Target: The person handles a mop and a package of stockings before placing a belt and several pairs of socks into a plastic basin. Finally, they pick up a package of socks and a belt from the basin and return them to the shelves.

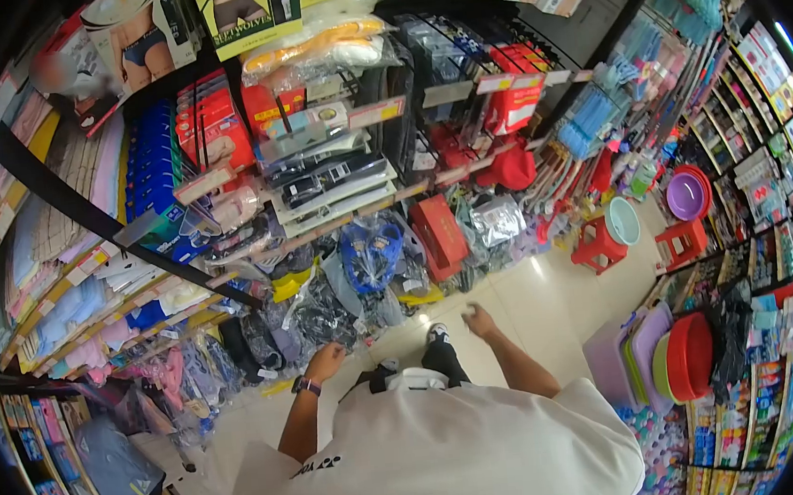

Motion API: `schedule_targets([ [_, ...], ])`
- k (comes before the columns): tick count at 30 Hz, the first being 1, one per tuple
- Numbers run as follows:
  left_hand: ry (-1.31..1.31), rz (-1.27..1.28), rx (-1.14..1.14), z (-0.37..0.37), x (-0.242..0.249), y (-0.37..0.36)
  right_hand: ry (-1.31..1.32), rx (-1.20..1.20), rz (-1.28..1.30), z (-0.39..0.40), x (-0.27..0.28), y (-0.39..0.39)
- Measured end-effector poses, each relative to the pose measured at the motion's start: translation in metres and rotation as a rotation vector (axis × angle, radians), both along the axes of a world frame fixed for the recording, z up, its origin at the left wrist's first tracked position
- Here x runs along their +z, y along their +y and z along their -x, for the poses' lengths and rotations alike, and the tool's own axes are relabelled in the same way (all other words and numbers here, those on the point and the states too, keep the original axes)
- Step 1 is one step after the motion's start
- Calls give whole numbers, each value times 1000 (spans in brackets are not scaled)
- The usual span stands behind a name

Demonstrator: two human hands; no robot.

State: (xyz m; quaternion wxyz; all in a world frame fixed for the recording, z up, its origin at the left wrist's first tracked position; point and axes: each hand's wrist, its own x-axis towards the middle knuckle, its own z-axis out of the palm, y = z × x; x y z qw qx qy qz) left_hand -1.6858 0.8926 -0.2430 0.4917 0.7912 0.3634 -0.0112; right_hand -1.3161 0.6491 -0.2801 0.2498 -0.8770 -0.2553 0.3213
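Note:
My left hand (324,362), with a dark watch (306,385) on its wrist, hangs in front of me with loosely bent fingers and nothing visible in it. It is nearest to the plastic-wrapped goods (322,312) along the foot of the shelf. My right hand (480,322) hangs over the tiled floor, fingers slightly curled and apart, holding nothing I can see. Beyond the hands are blue slippers in clear wrap (372,252) and a red box (439,237). Boxed underwear (249,13) stands higher up.
Folded cloths (58,206) fill shelves at left. Red stools (597,247), one bearing a pale basin (622,221), stand ahead on the right. Stacked tubs and basins (689,359) are by my right side. Brooms and mops (564,162) hang at the back right.

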Motion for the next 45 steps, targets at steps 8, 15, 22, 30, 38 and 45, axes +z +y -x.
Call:
schedule_targets([
  [8, -94, -2, 301, -54, -10, -32, -462, 164, -1015, -199, 198, 295],
  [15, -354, -47, 454, -151, 29, -92, -114, 156, -620, -270, 299, 383],
  [22, -233, 98, 562, -212, 92, -105, -208, 450, -533, -300, 276, 406],
  [30, -310, -85, 524, -258, 138, -86, -195, 361, -851, -280, 255, 401],
  [38, -480, -16, 317, -339, 265, -53, -96, 367, -819, -322, 136, 464],
  [45, -671, 28, 146, -349, 301, -69, 268, 251, -997, -291, 207, 423],
])
